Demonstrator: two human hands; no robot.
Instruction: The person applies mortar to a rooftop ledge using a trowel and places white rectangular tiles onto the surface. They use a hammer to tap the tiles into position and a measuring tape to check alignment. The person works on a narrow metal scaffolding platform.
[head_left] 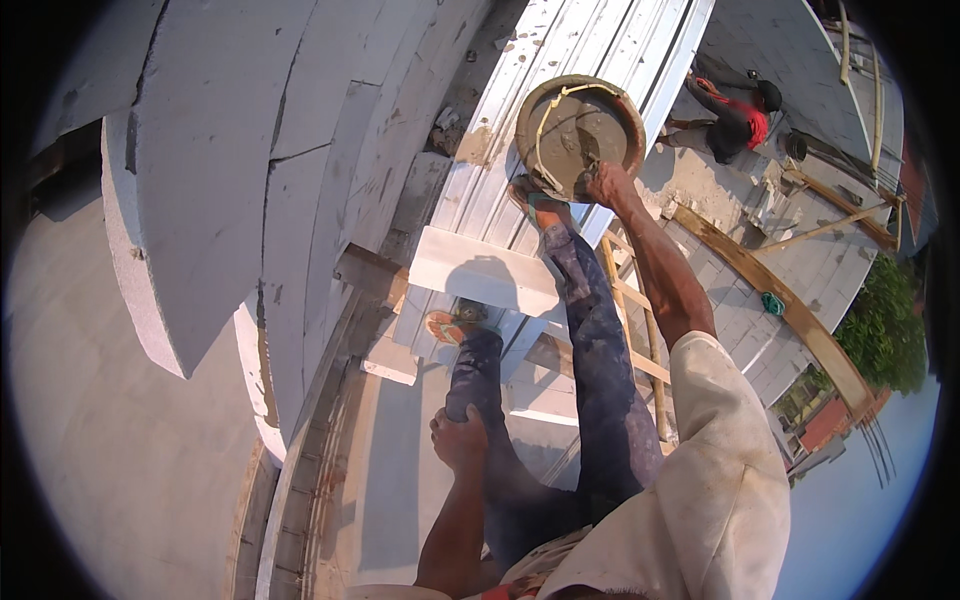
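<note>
A round bucket of wet grey mortar (pixel 555 135) with a yellow cord handle sits on corrugated metal sheets (pixel 478 190). My right hand (pixel 610 184) reaches to its rim, closed on a tool (pixel 586 142), apparently a trowel, partly hidden in the mortar. My left hand (pixel 458 436) is wrapped round my left leg at the knee (pixel 470 392). A pale block (pixel 482 262) lies across the sheets between my sandalled feet, with my right foot (pixel 533 202) beside the bucket.
A wall of grey blocks (pixel 215 200) runs along the left. At upper right a person (pixel 740 125) in black and red is bent over on a lower level, near a small pail (pixel 795 147). Timber planks (pixel 750 264) and poles stand at the right.
</note>
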